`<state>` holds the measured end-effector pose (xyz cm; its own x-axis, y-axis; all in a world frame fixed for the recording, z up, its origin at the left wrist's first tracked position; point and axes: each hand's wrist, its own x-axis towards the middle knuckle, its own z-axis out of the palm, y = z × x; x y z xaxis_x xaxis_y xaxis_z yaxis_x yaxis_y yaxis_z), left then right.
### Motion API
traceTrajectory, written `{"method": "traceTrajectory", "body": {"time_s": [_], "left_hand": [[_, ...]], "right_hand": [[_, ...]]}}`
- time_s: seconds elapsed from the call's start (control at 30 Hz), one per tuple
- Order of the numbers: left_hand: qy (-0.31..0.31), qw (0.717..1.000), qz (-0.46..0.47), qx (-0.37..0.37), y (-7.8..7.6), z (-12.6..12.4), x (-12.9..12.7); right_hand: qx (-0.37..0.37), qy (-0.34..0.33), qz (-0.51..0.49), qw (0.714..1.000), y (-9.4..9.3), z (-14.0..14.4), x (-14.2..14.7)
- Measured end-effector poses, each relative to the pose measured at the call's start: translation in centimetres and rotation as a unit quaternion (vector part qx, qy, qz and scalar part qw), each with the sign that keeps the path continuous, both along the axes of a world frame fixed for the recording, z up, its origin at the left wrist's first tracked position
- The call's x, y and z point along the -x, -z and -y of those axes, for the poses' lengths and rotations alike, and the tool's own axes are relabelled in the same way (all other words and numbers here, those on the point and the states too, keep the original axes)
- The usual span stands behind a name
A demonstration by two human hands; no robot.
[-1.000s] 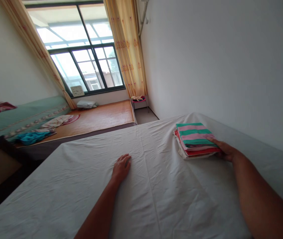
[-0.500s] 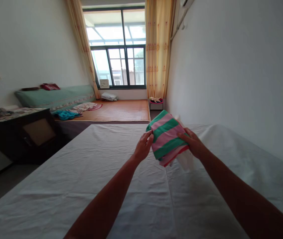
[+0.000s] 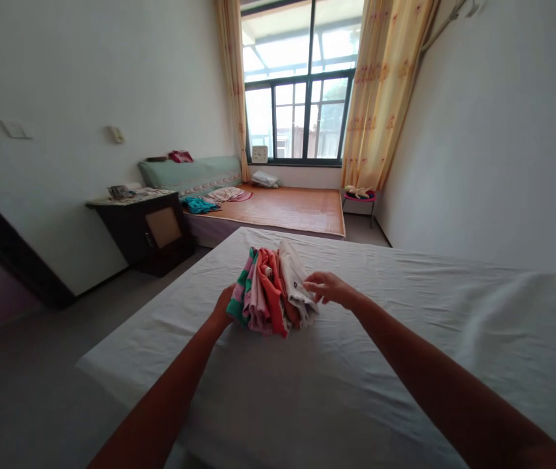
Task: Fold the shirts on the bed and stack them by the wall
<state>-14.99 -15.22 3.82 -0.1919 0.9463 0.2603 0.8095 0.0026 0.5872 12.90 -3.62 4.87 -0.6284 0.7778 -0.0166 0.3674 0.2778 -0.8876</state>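
Both hands meet at a stack of folded clothes [image 3: 271, 290] standing on edge on the white sheet of the bed [image 3: 405, 339]. Left hand [image 3: 222, 305] presses against the stack's left face, against the green-and-pink striped piece; most of the hand is hidden behind the cloth, so its fingers look wrapped on the bundle, though I cannot tell how far they curl. Right hand [image 3: 327, 288] comes in from the other side, fingers loosely bent and spread, fingertips touching the white garment at the right end of the stack; it seems to steady the cloth rather than clamp it. Between the two hands the layers fan out at the top: striped on the left, then pale pink, orange-red, and white on the right. The stack's lower edge rests on the sheet just in front of both wrists.

Beyond the hands, past the far edge of the bed, lies a low platform with an orange mat [image 3: 288, 208], and on its left part some loose cloths [image 3: 209, 198] and a green cushion [image 3: 190, 174]. Left of the left hand, well apart, stands a dark cabinet [image 3: 146, 228] against the wall. Straight ahead is a window [image 3: 302, 104] with yellow curtains [image 3: 380, 98], and under the right curtain a small stool [image 3: 359, 195].
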Motion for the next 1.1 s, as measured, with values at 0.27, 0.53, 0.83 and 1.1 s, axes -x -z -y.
{"method": "traceTrajectory", "body": {"time_s": [0.27, 0.53, 0.83, 1.1], "left_hand": [[0.031, 0.99, -0.116, 0.067, 0.8, -0.9, -0.2], [-0.044, 0.986, -0.089, -0.136, -8.6, -1.1, 2.5], [-0.05, 0.987, -0.006, -0.151, -9.8, 1.7, 8.4], [0.041, 0.978, -0.202, 0.012, -5.4, 2.5, 4.4]], "right_hand": [[-0.227, -0.025, 0.154, 0.961, 1.8, -0.3, 5.5], [-0.218, 0.064, 0.025, 0.974, -5.7, -3.2, 4.0], [-0.236, 0.222, -0.217, 0.921, -11.6, -5.5, 0.9], [-0.365, -0.073, 0.145, 0.917, -4.0, 1.9, 6.8]]}}
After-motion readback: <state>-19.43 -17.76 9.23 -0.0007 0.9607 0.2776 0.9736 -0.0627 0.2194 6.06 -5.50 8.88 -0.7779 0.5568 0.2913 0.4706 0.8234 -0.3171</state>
